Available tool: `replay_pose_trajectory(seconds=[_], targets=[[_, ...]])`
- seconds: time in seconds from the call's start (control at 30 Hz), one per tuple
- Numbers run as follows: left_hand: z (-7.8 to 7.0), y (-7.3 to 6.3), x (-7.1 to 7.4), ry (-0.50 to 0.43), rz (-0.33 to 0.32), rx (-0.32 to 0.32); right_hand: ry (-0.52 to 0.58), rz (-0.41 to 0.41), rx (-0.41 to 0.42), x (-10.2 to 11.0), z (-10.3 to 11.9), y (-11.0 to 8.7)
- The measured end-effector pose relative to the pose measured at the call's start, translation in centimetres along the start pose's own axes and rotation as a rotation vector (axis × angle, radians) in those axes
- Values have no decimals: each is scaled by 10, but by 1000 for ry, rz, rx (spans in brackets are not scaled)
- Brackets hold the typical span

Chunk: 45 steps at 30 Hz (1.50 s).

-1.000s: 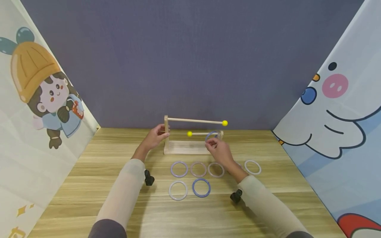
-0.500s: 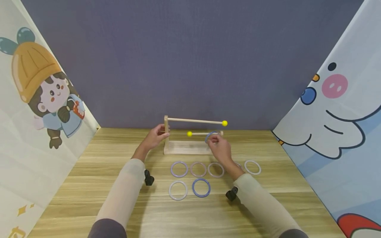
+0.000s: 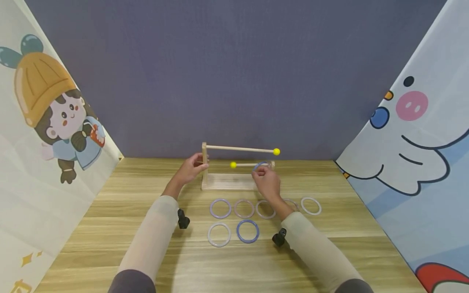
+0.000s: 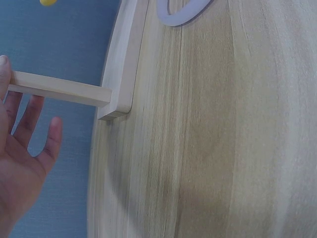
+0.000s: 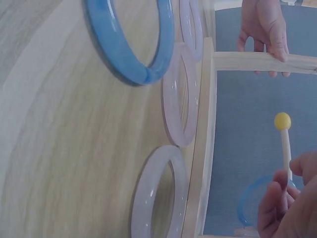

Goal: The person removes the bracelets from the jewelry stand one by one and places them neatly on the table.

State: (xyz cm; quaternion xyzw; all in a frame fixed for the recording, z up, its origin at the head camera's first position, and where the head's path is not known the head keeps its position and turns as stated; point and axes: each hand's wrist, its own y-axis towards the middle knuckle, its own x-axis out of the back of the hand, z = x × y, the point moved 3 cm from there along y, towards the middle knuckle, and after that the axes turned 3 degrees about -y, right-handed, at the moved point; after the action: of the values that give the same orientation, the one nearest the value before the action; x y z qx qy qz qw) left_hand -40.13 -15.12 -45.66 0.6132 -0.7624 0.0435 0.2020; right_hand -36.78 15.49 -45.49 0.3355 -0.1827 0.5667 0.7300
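The wooden stand (image 3: 229, 182) carries two rods tipped with yellow balls, the upper from its tall left post (image 3: 204, 165), the lower from its short right post. My left hand (image 3: 190, 169) grips the left post between thumb and fingers, also visible in the right wrist view. At the lower rod (image 3: 246, 165), my right hand (image 3: 267, 183) pinches a blue bangle (image 3: 261, 163) close to the right post. The right wrist view shows that bangle (image 5: 242, 203) encircling the rod area, its near side hidden by my fingers. A pale edge (image 5: 245, 231) shows below it.
In front of the stand lie several bangles: a lilac one (image 3: 211, 208), pinkish ones (image 3: 235, 208), and a white one (image 3: 320, 206) at right. Nearer are a pale one (image 3: 209, 235) and a blue one (image 3: 238, 231). A dark panel (image 3: 234, 81) stands behind the table.
My right hand and forearm have shifted slightly left, uncovering more of a bangle on the table. The blue bangle stays near the right post. My left hand has not moved.
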Motion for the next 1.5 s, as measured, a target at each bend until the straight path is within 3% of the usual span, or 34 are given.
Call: replay_pose_trajectory(seconds=[0.93,1.23,1.5], targets=[[-1,0,-1,-37,14,-7,19,-100,-66,-9,0,4],[-29,-14,3,-1,44,1,10,-88,-69,-9,0,3],[-1,-2,1,-26,16,10,3,-94,-48,-9,0,4]])
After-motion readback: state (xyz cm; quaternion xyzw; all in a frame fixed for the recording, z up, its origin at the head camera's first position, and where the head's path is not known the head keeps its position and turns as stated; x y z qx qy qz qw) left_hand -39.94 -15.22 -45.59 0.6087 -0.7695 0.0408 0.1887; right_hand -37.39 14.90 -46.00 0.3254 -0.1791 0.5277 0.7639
